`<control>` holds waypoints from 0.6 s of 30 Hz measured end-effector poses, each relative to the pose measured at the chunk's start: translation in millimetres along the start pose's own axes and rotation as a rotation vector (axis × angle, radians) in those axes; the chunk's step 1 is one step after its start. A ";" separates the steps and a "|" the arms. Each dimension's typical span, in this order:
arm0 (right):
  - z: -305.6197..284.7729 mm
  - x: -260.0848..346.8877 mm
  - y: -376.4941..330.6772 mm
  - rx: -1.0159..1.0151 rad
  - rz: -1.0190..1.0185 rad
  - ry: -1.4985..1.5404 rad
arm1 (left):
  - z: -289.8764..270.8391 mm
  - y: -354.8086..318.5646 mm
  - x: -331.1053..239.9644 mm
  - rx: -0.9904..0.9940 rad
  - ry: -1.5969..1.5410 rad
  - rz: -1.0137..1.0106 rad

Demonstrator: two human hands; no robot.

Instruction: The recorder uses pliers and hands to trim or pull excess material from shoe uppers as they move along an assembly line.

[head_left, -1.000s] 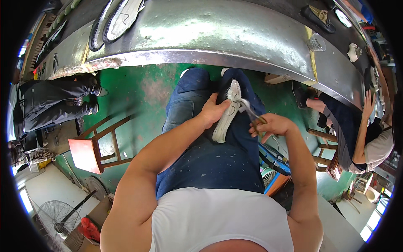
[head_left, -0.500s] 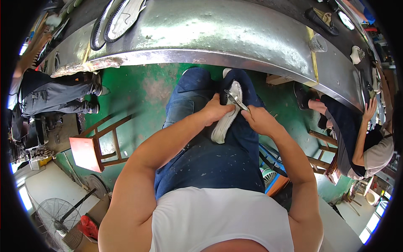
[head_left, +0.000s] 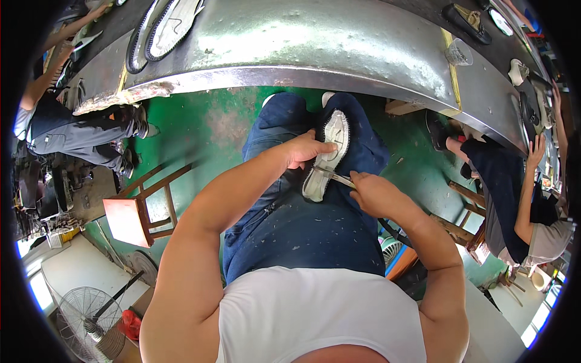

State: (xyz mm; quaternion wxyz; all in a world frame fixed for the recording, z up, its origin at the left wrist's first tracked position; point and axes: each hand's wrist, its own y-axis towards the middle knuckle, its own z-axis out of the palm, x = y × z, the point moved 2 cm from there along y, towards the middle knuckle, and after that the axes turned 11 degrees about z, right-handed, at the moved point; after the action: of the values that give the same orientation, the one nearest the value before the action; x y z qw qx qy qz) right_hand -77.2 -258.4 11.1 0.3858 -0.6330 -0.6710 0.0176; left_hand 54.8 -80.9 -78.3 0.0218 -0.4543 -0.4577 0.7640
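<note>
Across my thighs lies a shoe (head_left: 330, 158), its pale underside up and a dark pleated edge around it. My left hand (head_left: 307, 149) is closed on the shoe's left side, with the thumb lying across the pale face. In my right hand (head_left: 374, 192) is a long metal tool, apparently pincers (head_left: 337, 176). The tool's tip reaches onto the narrower part of the shoe nearest my body. I cannot make out whether its jaws are parted.
A metal-fronted bench (head_left: 284, 51) runs ahead of my knees. On it lie a pair of pale-bottomed shoes (head_left: 172, 27), a dark shoe (head_left: 466, 24) and a clear cup (head_left: 459, 53). A stool (head_left: 130, 221) stands left. People sit at both sides; a fan (head_left: 91, 320) is behind left.
My right hand has brought the pincers down along the shoe, from its middle to the end nearer me. My left hand has shifted slightly up and left, still gripping the shoe.
</note>
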 end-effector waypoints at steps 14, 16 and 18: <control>26.6 -33.2 -27.5 0.103 0.289 0.176 | 19.0 -36.1 20.2 0.034 0.191 0.367; 26.9 -23.3 -34.4 0.061 0.250 0.110 | 21.3 -40.5 20.3 0.042 0.077 0.353; 27.9 -15.1 -36.6 -0.044 0.138 -0.044 | 24.0 -31.2 28.0 0.026 -0.094 0.391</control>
State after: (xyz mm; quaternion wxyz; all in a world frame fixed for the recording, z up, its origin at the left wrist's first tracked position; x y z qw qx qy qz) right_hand -124.4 -265.8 2.8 0.3547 -0.6857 -0.6342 0.0434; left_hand 9.3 -66.6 -70.7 -0.1425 -0.4980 -0.3516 0.7798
